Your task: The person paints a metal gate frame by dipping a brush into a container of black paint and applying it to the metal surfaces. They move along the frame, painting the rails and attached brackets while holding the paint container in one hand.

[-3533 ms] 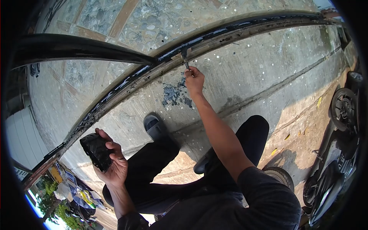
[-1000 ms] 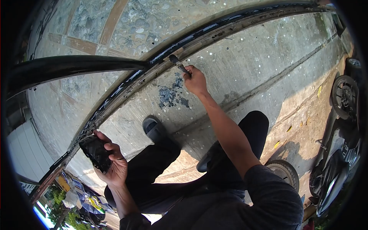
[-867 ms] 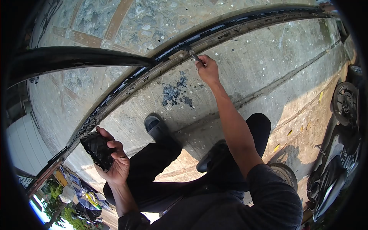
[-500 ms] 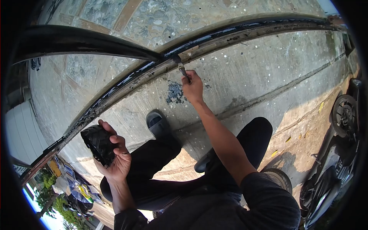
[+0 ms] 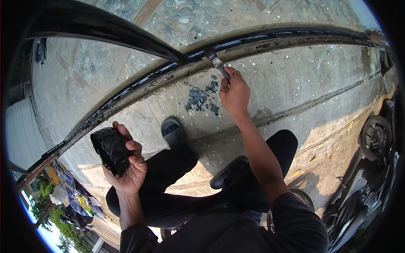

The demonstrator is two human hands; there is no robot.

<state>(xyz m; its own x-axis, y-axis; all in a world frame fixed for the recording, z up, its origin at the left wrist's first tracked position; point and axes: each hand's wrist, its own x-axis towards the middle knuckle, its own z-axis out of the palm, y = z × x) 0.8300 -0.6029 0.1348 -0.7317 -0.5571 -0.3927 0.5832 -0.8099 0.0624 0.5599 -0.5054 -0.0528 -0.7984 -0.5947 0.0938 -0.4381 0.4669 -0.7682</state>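
My right hand grips a paintbrush by its handle. The dark bristles touch the long black rail, just right of where a thick black post joins it. Wet-looking shine lies along parts of the rail. In my left hand, held lower left above the ground, is a crumpled black paint container; fingers wrap its right side and the palm supports it. Its contents are hidden from this angle. Dark paint splatter marks the concrete to the left of my right hand.
My sandalled foot stands on the concrete ground below the rail. A parked motorcycle is at the right edge. A pile of bags and plastic lies at lower left. Beyond the rail is a stone-patterned surface.
My right hand and the brush have moved right along the rail, from the post's joint to just past it. My left hand still holds the container. The view has shifted slightly.
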